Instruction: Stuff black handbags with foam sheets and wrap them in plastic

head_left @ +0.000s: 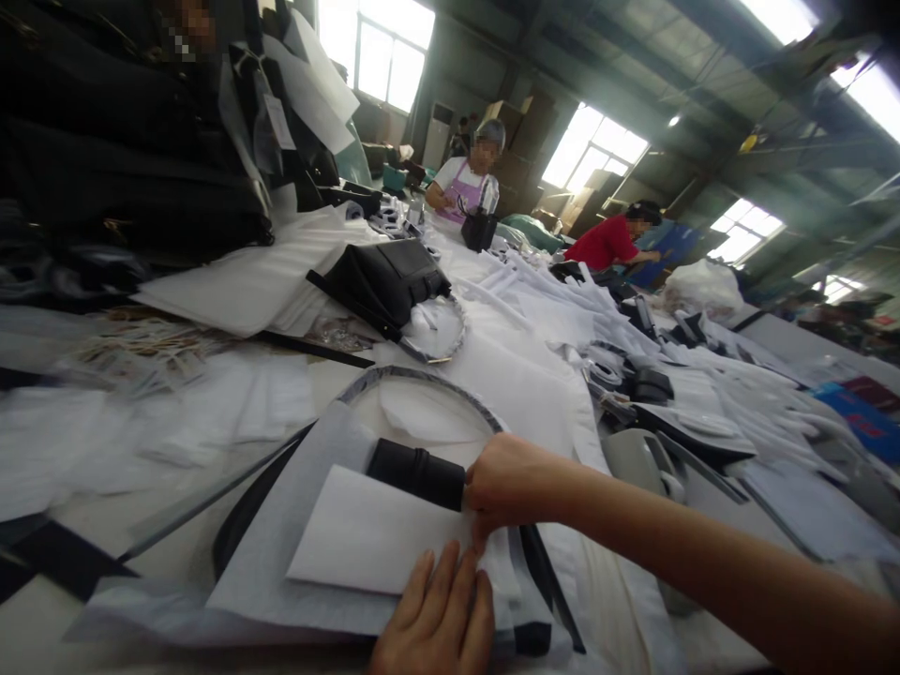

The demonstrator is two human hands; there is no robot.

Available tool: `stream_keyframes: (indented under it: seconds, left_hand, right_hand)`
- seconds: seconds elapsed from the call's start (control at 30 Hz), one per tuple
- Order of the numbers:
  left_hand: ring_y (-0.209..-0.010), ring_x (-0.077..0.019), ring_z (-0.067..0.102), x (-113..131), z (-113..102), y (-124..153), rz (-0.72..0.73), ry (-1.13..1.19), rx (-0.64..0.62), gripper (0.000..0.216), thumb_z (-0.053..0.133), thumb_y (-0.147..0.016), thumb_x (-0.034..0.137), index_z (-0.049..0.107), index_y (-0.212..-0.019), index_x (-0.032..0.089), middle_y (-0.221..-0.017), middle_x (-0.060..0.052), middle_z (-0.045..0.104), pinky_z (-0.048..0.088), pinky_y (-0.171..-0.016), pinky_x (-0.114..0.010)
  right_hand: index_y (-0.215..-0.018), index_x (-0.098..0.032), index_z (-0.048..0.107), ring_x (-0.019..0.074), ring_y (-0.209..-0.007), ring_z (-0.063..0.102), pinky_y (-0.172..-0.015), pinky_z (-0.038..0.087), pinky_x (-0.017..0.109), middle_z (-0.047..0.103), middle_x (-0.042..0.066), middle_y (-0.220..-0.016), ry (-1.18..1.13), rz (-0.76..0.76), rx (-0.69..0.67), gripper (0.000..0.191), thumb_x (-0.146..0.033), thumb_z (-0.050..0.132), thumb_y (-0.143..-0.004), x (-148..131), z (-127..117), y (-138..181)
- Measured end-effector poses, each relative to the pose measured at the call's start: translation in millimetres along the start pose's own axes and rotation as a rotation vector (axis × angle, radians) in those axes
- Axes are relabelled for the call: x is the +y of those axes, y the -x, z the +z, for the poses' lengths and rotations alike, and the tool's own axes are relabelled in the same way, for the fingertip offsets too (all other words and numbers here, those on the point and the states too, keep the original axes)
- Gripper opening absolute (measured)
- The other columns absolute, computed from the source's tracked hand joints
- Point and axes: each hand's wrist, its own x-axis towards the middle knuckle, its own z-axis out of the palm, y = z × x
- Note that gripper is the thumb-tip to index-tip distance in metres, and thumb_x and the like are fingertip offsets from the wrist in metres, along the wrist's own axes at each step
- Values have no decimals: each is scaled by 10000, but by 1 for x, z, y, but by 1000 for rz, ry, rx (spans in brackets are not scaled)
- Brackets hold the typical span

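In front of me lies a black bag (239, 511) largely covered by thin white tissue paper (260, 562), its wrapped handle (436, 382) arching behind. On the tissue rests a folded white sheet (366, 539), and against the sheet's far edge is a short black rolled piece (414, 472) with a band around its middle. My left hand (440, 614) lies flat, fingers stretched out over the sheet's near right corner. My right hand (517, 483) is closed at the right end of the black roll; its fingertips point down and what they pinch is hidden.
Another black bag (386, 281) with a chain stands beyond, beside stacked white sheets (239, 272). Dark bags (119, 141) pile up at left. A grey tape dispenser (637, 459) sits at right. Two people work farther back, one in a purple apron (464, 187), one in a red shirt (601, 239).
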Motion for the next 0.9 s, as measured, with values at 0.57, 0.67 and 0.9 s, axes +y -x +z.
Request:
stream_keyframes:
  seconds: [0.57,0.67,0.9]
  left_hand:
    - [-1057,-204,682,-3,6,-5,10,-31,106,322,389,-982,177,702,-1058,173,-1091,-51,751,195,-1217,-411]
    - [-1017,-182,690,-2,12,-10,-9,-30,146,345,370,-980,150,712,-1012,182,-1047,-32,761,220,-1210,-376]
    - [-938,-147,699,-2,16,-17,-21,-39,260,400,332,-998,146,719,-911,198,-935,-11,771,244,-1201,-343]
  right_hand:
    - [-815,-217,789,193,-629,688,-462,243,288,752,73,-676,61,26,-48,514,-675,559,-858,7,-3,-11]
    - [-820,-233,792,171,-597,662,-459,243,283,756,55,-684,21,13,-47,509,-698,586,-819,13,1,-13]
    - [-872,-255,798,147,-591,653,-466,286,244,774,34,-744,-126,57,-112,476,-692,627,-790,14,-5,-14]
